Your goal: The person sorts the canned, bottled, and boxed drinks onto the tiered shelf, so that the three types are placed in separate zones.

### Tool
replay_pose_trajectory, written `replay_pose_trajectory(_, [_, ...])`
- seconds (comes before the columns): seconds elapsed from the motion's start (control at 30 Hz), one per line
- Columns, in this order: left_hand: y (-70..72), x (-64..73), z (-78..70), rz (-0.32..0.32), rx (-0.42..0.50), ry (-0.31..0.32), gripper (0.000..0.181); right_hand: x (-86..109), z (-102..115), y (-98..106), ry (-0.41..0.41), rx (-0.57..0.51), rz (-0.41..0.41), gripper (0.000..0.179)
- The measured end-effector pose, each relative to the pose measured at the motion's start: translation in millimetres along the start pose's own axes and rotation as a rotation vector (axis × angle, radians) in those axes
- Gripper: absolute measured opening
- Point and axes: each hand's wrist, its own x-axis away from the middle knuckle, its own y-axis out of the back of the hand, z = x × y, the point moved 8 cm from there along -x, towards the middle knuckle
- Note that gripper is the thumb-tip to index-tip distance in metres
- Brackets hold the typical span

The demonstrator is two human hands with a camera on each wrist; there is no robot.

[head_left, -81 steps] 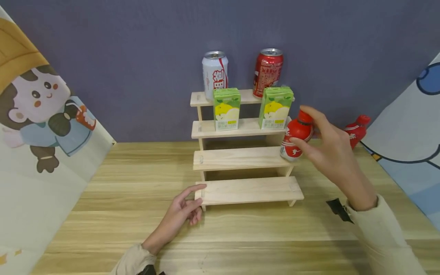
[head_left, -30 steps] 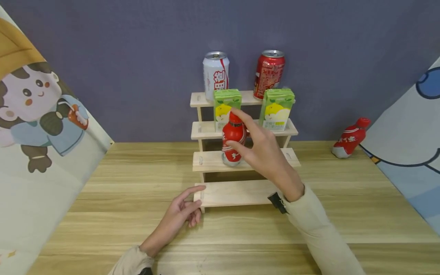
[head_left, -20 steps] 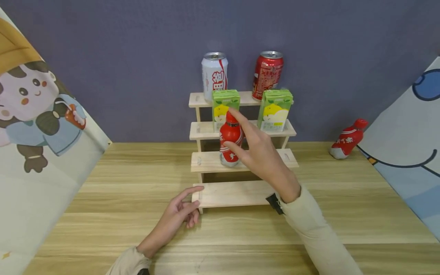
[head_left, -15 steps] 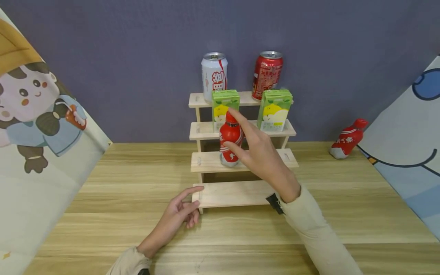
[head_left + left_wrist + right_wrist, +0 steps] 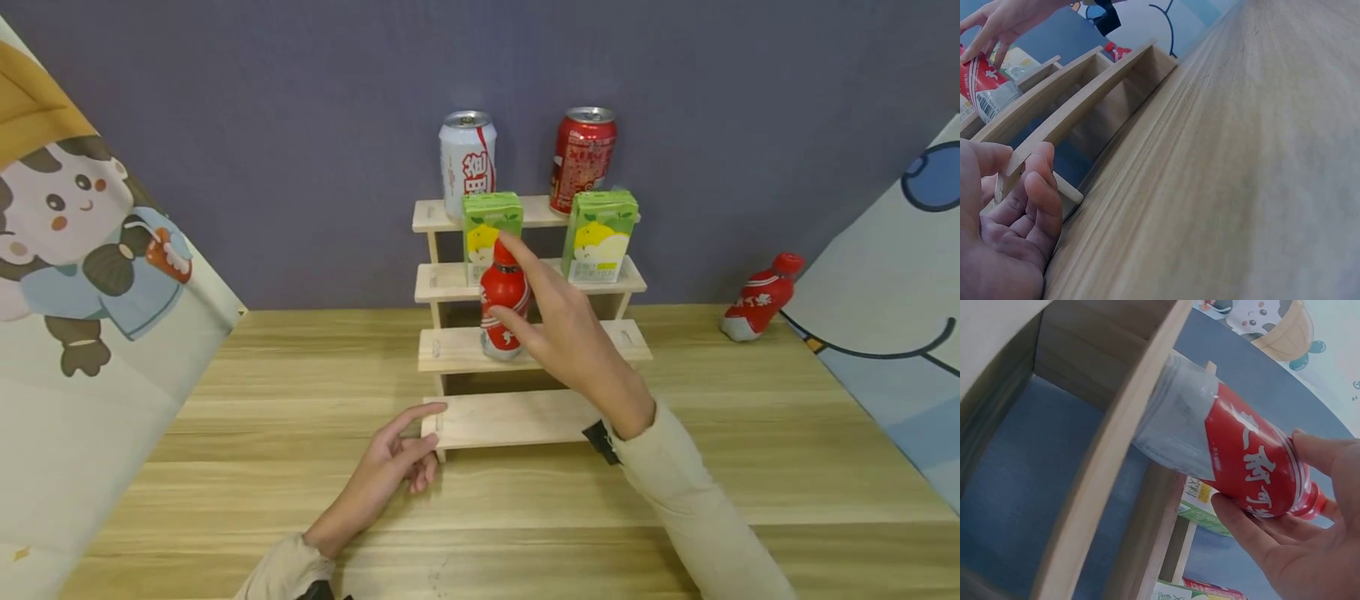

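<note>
My right hand [image 5: 573, 337] holds a small red-capped soda bottle [image 5: 501, 290] between thumb and fingers. The bottle stands upright on the left half of the second step from the bottom of a wooden step rack [image 5: 517, 419]. In the right wrist view its clear base [image 5: 1179, 419] is right at the step's edge, and the thumb and fingers are on the red label. My left hand [image 5: 393, 454] pinches the left end of the lowest step; the left wrist view shows the thumb [image 5: 991, 156] above the board and fingers curled beneath.
On the top step stand a white can [image 5: 461, 162] and a red can [image 5: 581, 158]. Two green juice cartons [image 5: 491, 218] [image 5: 600, 237] occupy the step below, the left one partly behind the bottle. A second red bottle [image 5: 759, 300] leans against the wall at the right of the wooden table [image 5: 300, 392].
Since the oldest frame, my right hand has carried the bottle leftward from the right end of the second step. Over the last second it stays there, and the left hand keeps its grip.
</note>
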Motion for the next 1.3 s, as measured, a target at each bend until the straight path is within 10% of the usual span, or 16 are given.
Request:
replay_pose_trajectory(0.9, [-2.2, 1.9, 1.5, 0.0, 0.011, -0.002, 0.047, 28.4, -4, 16, -0.017, 0.154, 0.063, 0.083])
replay_pose_trajectory(1.3, [-2.4, 2.1, -2.0, 0.001, 0.002, -0.012, 0.046, 39.8, -14, 56, 0.046, 0.194, -0.075, 0.061])
